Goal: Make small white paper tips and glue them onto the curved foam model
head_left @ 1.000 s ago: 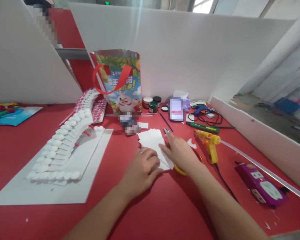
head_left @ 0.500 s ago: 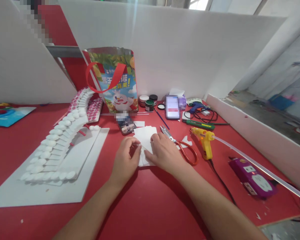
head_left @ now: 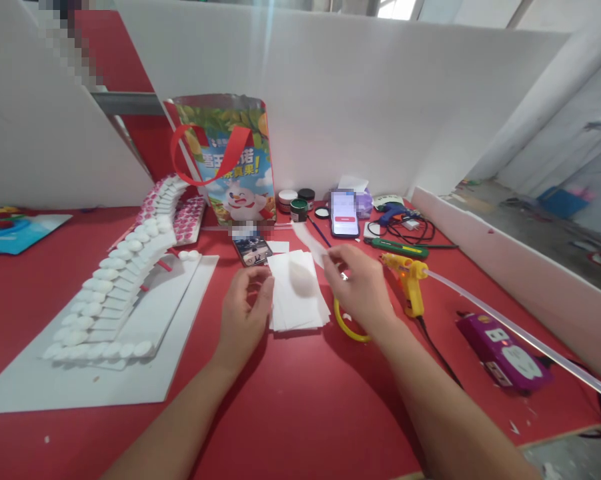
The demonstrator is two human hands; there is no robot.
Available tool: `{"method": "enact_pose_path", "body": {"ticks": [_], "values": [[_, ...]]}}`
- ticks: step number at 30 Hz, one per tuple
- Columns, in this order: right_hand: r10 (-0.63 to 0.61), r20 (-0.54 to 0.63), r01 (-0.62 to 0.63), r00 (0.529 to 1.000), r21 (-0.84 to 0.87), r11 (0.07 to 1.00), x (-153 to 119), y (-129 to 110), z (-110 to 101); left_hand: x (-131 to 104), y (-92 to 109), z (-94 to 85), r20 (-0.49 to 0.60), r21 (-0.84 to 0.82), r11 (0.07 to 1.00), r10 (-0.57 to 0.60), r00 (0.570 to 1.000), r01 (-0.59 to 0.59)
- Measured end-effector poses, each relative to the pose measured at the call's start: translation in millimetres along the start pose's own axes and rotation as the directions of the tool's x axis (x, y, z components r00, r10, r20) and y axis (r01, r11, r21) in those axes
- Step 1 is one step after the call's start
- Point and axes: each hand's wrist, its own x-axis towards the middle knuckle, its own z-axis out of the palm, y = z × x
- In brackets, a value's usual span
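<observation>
My right hand (head_left: 356, 283) is closed on a thin white sheet of paper (head_left: 309, 241), lifted and tilted above the table, its far end blurred. Below lies a loose stack of white paper (head_left: 300, 300), with a soft shadow on the top sheet. My left hand (head_left: 247, 303) rests at the stack's left edge, fingers loosely curved, with a gap between thumb and fingers and nothing visible in them. A yellow loop (head_left: 349, 325) shows partly under my right hand; what it belongs to is hidden.
A white curved model (head_left: 125, 267) stands on a board at left. Behind are a phone (head_left: 253, 247), a printed bag (head_left: 240, 167), paint jars (head_left: 299, 210) and another phone (head_left: 345, 213). At right are a yellow glue gun (head_left: 410, 283), a green tool (head_left: 400, 248) and a purple power box (head_left: 505, 353).
My right hand has left the stack, moving right with a sheet raised in it. My left hand has shifted slightly left. The red-handled scissors no longer show; a yellow loop does.
</observation>
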Motion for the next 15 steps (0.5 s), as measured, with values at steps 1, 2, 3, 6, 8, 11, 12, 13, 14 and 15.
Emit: {"method": "enact_pose_path", "body": {"ticks": [1,2,3,6,8,11,12,13,14,15], "values": [[0.08,0.028,-0.084,0.996,0.211,0.974,0.3,-1.6,-3.8,1.5,2.5,-0.2,-0.011,-0.117,0.992,-0.037,0.999,0.035],[0.154,0.106,-0.184,0.982,0.398,0.899,0.1,-3.6,-6.1,3.3,4.9,-0.4,-0.01,-0.252,0.965,-0.07,0.997,0.065],[0.203,0.21,-0.286,0.956,0.532,0.797,-0.5,-5.6,-6.7,5.4,7.1,-0.6,0.005,-0.386,0.918,-0.099,0.995,0.094],[0.213,0.441,-0.47,0.872,0.634,0.614,-4.5,-9.8,0.5,11.3,10.8,-2.1,0.118,-0.616,0.757,-0.186,0.975,0.219],[0.18,0.523,-0.498,0.833,0.568,0.656,-7.2,-10.0,8.2,13.4,10.1,-3.1,0.151,-0.614,0.732,-0.258,0.954,0.295],[0.179,0.543,-0.465,0.82,0.451,0.762,-8.3,-6.9,16.2,13.6,6.6,-3.8,0.097,-0.586,0.732,-0.362,0.927,0.347],[0.205,0.498,-0.446,0.842,0.432,0.784,-7.6,-5.2,17.3,13.2,5.7,-3.7,0.091,-0.589,0.723,-0.383,0.919,0.36],[0.241,0.423,-0.424,0.874,0.418,0.803,-6.5,-3.2,17.6,12.7,5.2,-3.5,0.101,-0.596,0.711,-0.395,0.913,0.374],[0.275,0.326,-0.396,0.905,0.403,0.825,-5.0,-1.0,17.2,12.0,5.2,-3.1,0.119,-0.601,0.7,-0.4,0.909,0.387],[0.298,0.223,-0.364,0.928,0.379,0.851,-3.4,1.3,16.4,11.4,5.7,-2.7,0.136,-0.603,0.692,-0.402,0.906,0.397]]}}
